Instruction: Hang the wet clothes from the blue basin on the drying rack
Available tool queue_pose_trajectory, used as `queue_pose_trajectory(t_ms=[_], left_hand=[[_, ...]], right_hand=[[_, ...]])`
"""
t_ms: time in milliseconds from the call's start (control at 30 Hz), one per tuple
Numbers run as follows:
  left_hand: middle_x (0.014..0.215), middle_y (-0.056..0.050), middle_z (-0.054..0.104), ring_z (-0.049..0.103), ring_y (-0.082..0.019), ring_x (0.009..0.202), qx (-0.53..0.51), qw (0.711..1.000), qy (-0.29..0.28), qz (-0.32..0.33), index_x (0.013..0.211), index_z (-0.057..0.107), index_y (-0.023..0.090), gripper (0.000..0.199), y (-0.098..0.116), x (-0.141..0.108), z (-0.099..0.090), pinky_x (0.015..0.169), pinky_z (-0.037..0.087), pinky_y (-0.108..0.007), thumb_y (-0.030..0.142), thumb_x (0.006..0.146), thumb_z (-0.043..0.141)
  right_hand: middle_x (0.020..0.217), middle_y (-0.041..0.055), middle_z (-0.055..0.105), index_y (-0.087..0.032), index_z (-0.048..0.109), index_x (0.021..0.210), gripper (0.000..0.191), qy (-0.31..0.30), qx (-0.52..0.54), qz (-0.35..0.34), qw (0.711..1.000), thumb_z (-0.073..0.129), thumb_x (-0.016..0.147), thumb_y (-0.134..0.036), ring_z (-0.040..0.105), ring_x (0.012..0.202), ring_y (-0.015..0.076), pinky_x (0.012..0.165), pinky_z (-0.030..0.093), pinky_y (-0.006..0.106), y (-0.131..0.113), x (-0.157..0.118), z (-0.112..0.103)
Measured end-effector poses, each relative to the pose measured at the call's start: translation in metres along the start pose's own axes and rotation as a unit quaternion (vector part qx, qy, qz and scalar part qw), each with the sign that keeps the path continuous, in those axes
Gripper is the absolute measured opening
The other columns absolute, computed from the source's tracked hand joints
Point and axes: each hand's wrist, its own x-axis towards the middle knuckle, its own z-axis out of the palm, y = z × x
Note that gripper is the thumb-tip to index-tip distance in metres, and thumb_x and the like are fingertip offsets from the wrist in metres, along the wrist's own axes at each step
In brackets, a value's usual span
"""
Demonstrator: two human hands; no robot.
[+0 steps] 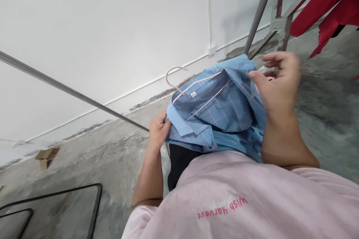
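The blue shirt (235,106) is at the frame's centre, its lower folds meeting the person's pink top (252,190). The left hand (159,129) pinches its left edge; the right hand (276,78), thumb and fingers apart, is at its upper-right edge (whether the thumb presses on the cloth, I cannot tell). Inside the collar sits a pink hanger (202,80), its hook rising past the shirt's top edge, free of any rail.

Grey floor (112,164) runs widely left of the left forearm, as far as the cardboard box (46,157); on the right, a slanting pole reaches down close to the shirt's upper edge.

Counted: one shirt, one hanger, two hands, two grey poles (74,89), one box, two bent black tubes (97,201) at lower left.
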Motion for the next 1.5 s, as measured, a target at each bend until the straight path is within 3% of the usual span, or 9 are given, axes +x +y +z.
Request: queue_pose_trajectory(t_ms=[167, 300, 600, 767, 867, 1033, 1300, 1400, 1500], left_hand=[[0.079, -0.003, 0.070, 0.064, -0.020, 0.077, 0.032, 0.999, -0.029, 0.001, 0.083, 0.069, 0.021, 0.029, -0.011, -0.005, 0.000, 0.070, 0.047, -0.027, 0.036, 0.092, 0.047], [0.086, -0.005, 0.072, 0.065, -0.021, 0.085, 0.053, 0.996, -0.070, -0.007, 0.091, 0.071, 0.021, 0.033, -0.017, -0.007, 0.004, 0.075, 0.048, -0.029, 0.037, 0.096, 0.042], [0.087, -0.004, 0.071, 0.064, -0.021, 0.083, 0.091, 0.993, -0.025, -0.072, 0.091, 0.070, 0.022, 0.026, -0.018, -0.004, 0.015, 0.074, 0.044, -0.028, 0.026, 0.094, 0.044], [0.068, 0.000, 0.061, 0.054, -0.016, 0.068, 0.059, 0.981, 0.167, -0.079, 0.070, 0.057, 0.020, 0.021, -0.008, 0.007, 0.001, 0.063, 0.038, -0.025, 0.020, 0.088, 0.047], [0.063, 0.002, 0.052, 0.048, -0.013, 0.064, 0.041, 0.974, 0.219, -0.050, 0.062, 0.047, 0.019, 0.025, 0.001, 0.015, -0.020, 0.062, 0.035, -0.024, 0.019, 0.087, 0.048], [0.056, 0.005, 0.033, 0.032, -0.009, 0.057, 0.120, 0.943, 0.309, -0.002, 0.057, 0.034, 0.017, 0.031, 0.017, 0.036, -0.089, 0.056, 0.024, -0.024, 0.014, 0.083, 0.051], [0.057, 0.006, 0.019, 0.017, -0.005, 0.056, 0.199, 0.867, 0.441, 0.121, 0.053, 0.021, 0.018, 0.043, 0.055, 0.058, -0.211, 0.053, 0.012, -0.023, 0.007, 0.081, 0.051], [0.061, 0.006, 0.017, 0.018, -0.004, 0.059, 0.200, 0.842, 0.478, 0.150, 0.054, 0.016, 0.019, 0.045, 0.074, 0.061, -0.229, 0.059, 0.014, -0.020, 0.006, 0.083, 0.049], [0.064, 0.005, 0.017, 0.020, -0.002, 0.063, 0.205, 0.835, 0.487, 0.155, 0.056, 0.014, 0.019, 0.044, 0.082, 0.068, -0.238, 0.064, 0.018, -0.018, 0.008, 0.085, 0.045]], right_hand=[[0.120, 0.0014, 0.060, -0.027, 0.060, 0.119, 0.063, -0.092, -0.003, 0.039, 0.995, 0.088, 0.062, -0.024, 0.055, 0.107, 0.0179, 0.099, 0.047, 0.038, 0.037, -0.003, 0.025], [0.099, 0.0011, 0.066, -0.020, 0.067, 0.101, 0.039, -0.106, -0.016, 0.064, 0.992, 0.082, 0.065, -0.015, 0.055, 0.088, 0.0141, 0.087, 0.047, 0.032, 0.048, -0.005, 0.042], [0.091, 0.0006, 0.065, -0.030, 0.068, 0.089, 0.008, 0.119, -0.039, -0.099, 0.987, 0.061, 0.086, -0.027, 0.062, 0.092, 0.0226, 0.088, 0.050, 0.043, 0.004, -0.016, 0.016], [0.089, -0.0014, 0.070, -0.027, 0.069, 0.098, 0.024, -0.237, 0.026, -0.087, 0.967, 0.066, 0.075, -0.025, 0.064, 0.075, 0.0153, 0.066, 0.052, 0.030, 0.003, -0.051, 0.035], [0.090, -0.0030, 0.072, -0.032, 0.071, 0.102, 0.029, -0.394, 0.070, -0.061, 0.914, 0.066, 0.074, -0.029, 0.067, 0.077, 0.0167, 0.064, 0.054, 0.030, 0.009, -0.066, 0.049], [0.087, -0.0026, 0.072, -0.033, 0.074, 0.101, 0.026, -0.417, 0.105, -0.115, 0.895, 0.068, 0.076, -0.029, 0.068, 0.076, 0.0177, 0.068, 0.057, 0.033, 0.004, -0.069, 0.051], [0.106, -0.0017, 0.067, -0.041, 0.068, 0.114, 0.035, -0.020, 0.168, -0.056, 0.984, 0.071, 0.081, -0.029, 0.064, 0.096, 0.0188, 0.088, 0.055, 0.041, 0.021, -0.026, 0.057], [0.137, -0.0011, 0.054, -0.043, 0.054, 0.132, 0.076, -0.067, 0.174, -0.007, 0.982, 0.084, 0.064, -0.029, 0.053, 0.124, 0.0201, 0.098, 0.051, 0.038, 0.047, -0.003, 0.085], [0.120, 0.0049, 0.064, -0.027, 0.059, 0.121, 0.067, -0.245, 0.202, 0.056, 0.946, 0.085, 0.060, -0.033, 0.060, 0.110, 0.0212, 0.086, 0.056, 0.035, 0.059, -0.005, 0.115]])
